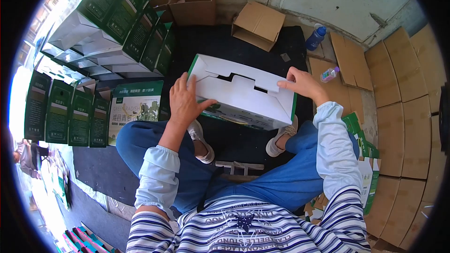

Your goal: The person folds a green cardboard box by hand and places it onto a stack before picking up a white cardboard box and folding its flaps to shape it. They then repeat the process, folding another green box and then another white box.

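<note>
A carton (229, 89) with a white top and green edges lies between my hands, above my shoes. Its top flaps are folded in, and a dark slot shows around the tab in the middle. My left hand (183, 100) rests against the carton's left end, fingers stretched out and thumb spread along the near side. At the right end, my right hand (304, 84) grips the carton's far corner, its thumb on the white top and the other fingers bent. The carton's printed near side faces me, and its underside is hidden.
Stacked green cartons (117, 23) rise at the left, with a printed green radish carton (136, 105) beside my knee. Brown boxes (396, 112) form a wall on the right. A blue bottle (315, 39), a small clear bottle (329, 74) and an open brown box (258, 23) lie beyond.
</note>
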A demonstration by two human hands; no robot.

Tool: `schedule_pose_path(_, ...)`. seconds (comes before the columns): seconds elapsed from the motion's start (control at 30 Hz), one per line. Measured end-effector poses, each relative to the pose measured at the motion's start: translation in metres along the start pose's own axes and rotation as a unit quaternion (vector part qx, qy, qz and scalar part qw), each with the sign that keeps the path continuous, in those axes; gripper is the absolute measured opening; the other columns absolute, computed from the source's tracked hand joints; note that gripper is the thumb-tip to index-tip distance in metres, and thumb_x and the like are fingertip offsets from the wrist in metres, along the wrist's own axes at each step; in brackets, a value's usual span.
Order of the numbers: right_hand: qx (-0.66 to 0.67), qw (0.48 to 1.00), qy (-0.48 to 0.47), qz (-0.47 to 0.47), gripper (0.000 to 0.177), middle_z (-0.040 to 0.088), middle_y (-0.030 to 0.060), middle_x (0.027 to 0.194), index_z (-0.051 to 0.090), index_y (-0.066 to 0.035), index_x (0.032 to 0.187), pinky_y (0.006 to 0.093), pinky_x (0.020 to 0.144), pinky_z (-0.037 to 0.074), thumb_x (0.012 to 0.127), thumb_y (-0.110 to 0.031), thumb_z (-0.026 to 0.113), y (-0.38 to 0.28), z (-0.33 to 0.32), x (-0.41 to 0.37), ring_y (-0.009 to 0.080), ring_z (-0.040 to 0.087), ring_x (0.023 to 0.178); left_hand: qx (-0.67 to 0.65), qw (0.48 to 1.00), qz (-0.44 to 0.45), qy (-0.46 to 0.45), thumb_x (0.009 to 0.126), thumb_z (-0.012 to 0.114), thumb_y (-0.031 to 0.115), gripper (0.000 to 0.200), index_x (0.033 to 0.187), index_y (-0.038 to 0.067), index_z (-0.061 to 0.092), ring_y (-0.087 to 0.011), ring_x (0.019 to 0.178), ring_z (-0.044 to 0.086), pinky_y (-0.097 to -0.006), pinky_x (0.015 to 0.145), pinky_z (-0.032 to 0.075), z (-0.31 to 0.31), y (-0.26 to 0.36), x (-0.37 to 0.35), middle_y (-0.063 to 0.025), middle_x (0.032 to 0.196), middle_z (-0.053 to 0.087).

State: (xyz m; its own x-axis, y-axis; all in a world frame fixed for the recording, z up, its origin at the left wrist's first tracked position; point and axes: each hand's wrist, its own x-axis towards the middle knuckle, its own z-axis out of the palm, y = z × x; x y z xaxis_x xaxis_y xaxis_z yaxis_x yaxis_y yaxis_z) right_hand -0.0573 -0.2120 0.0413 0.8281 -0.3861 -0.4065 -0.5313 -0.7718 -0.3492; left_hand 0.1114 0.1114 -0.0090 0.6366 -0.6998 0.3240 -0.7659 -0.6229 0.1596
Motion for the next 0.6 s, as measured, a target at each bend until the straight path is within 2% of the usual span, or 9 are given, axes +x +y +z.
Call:
schedule_pose_path(0.07, -0.017, 1.0, 0.014, -0.005, 0.069, 0.062, 0.0218, 0.108, 0.058, -0.008, 0.112, 0.0384, 0.088, 0.045, 0.072, -0.065, 0.061, -0.006, 0.011, -0.001, 0.0329, 0.06, 0.102, -0.046, 0.991, -0.127, -0.006, 0.065, 0.076, 0.055, 0.094, 0.13, -0.004, 0.04, -0.0391, 0.115, 0.047, -0.0429, 0.095, 0.042, 0.007, -0.002, -0.005, -0.0255, 0.129, 0.043)
schedule_pose_path(0.1, -0.026, 0.999, 0.021, -0.008, 0.072, 0.062, 0.0222, 0.109, 0.058, -0.008, 0.113, 0.0389, 0.087, 0.046, 0.07, -0.066, 0.062, -0.008, 0.015, 0.001, 0.0335, 0.06, 0.102, -0.064, 0.983, -0.167, -0.044, 0.068, 0.076, 0.051, 0.104, 0.134, -0.011, 0.026, -0.0378, 0.102, 0.056, -0.0394, 0.083, 0.049, 0.009, -0.003, -0.008, -0.0286, 0.119, 0.049)
schedule_pose_path(0.2, -0.011, 0.998, -0.007, -0.066, 0.08, 0.061, 0.0215, 0.114, 0.056, -0.01, 0.122, 0.0389, 0.089, 0.045, 0.066, -0.066, 0.065, -0.001, 0.025, 0.012, 0.0344, 0.058, 0.107, -0.297, 0.908, -0.282, -0.092, 0.07, 0.078, 0.044, 0.105, 0.136, -0.012, 0.018, -0.0344, 0.097, 0.059, -0.0356, 0.078, 0.051, 0.014, 0.0, -0.019, -0.029, 0.115, 0.052)
schedule_pose_path(0.23, 0.005, 0.993, -0.069, -0.092, 0.087, 0.059, 0.0204, 0.119, 0.051, -0.012, 0.131, 0.039, 0.092, 0.044, 0.065, -0.066, 0.066, 0.0, 0.024, 0.019, 0.0346, 0.057, 0.109, -0.312, 0.9, -0.298, -0.059, 0.073, 0.077, 0.038, 0.105, 0.137, -0.013, 0.011, -0.0333, 0.09, 0.062, -0.0341, 0.076, 0.051, 0.021, 0.003, -0.023, -0.0269, 0.104, 0.058)
schedule_pose_path(0.3, 0.012, 0.988, -0.124, -0.091, 0.088, 0.059, 0.0195, 0.12, 0.05, -0.012, 0.131, 0.0385, 0.093, 0.043, 0.064, -0.067, 0.066, -0.003, 0.032, 0.024, 0.0342, 0.057, 0.11, -0.378, 0.872, -0.312, 0.013, 0.073, 0.077, 0.038, 0.102, 0.136, -0.012, 0.014, -0.0322, 0.085, 0.063, -0.0341, 0.075, 0.051, 0.035, 0.009, -0.029, -0.0254, 0.103, 0.058)
schedule_pose_path(0.37, 0.022, 0.981, -0.175, -0.082, 0.091, 0.058, 0.0183, 0.122, 0.048, -0.013, 0.133, 0.0399, 0.09, 0.046, 0.062, -0.066, 0.068, -0.008, 0.035, 0.025, 0.0335, 0.057, 0.11, -0.532, 0.756, -0.378, -0.046, 0.074, 0.077, 0.04, 0.095, 0.133, -0.009, 0.021, -0.03, 0.086, 0.062, -0.034, 0.077, 0.051, 0.033, 0.019, -0.035, -0.0255, 0.111, 0.054)
schedule_pose_path(0.43, 0.057, 0.969, -0.226, -0.08, 0.092, 0.058, 0.0182, 0.122, 0.046, -0.014, 0.135, 0.0408, 0.087, 0.048, 0.062, -0.064, 0.07, -0.013, 0.042, 0.023, 0.0331, 0.058, 0.109, -0.526, 0.78, -0.339, -0.026, 0.073, 0.077, 0.041, 0.091, 0.13, -0.008, 0.025, -0.0293, 0.089, 0.061, -0.0345, 0.078, 0.051, 0.046, 0.029, -0.043, -0.0254, 0.114, 0.052)
schedule_pose_path(0.5, 0.091, 0.954, -0.281, -0.05, 0.093, 0.057, 0.0184, 0.121, 0.044, -0.014, 0.136, 0.0419, 0.08, 0.052, 0.061, -0.062, 0.073, -0.022, 0.045, 0.014, 0.0318, 0.059, 0.106, -0.547, 0.735, -0.388, -0.099, 0.074, 0.077, 0.041, 0.089, 0.128, -0.008, 0.026, -0.0304, 0.099, 0.059, -0.0361, 0.085, 0.049, 0.041, 0.041, -0.047, -0.0253, 0.115, 0.052)
schedule_pose_path(0.6, 0.171, 0.935, -0.303, -0.066, 0.094, 0.061, 0.0147, 0.11, 0.041, -0.006, 0.135, 0.0327, 0.066, 0.053, 0.065, -0.059, 0.073, -0.031, 0.058, 0.0, 0.0224, 0.063, 0.091, -0.547, 0.796, -0.258, -0.024, 0.076, 0.074, 0.042, 0.085, 0.13, -0.006, 0.03, -0.028, 0.096, 0.063, -0.035, 0.077, 0.053, 0.092, 0.028, -0.045, -0.0222, 0.117, 0.053)
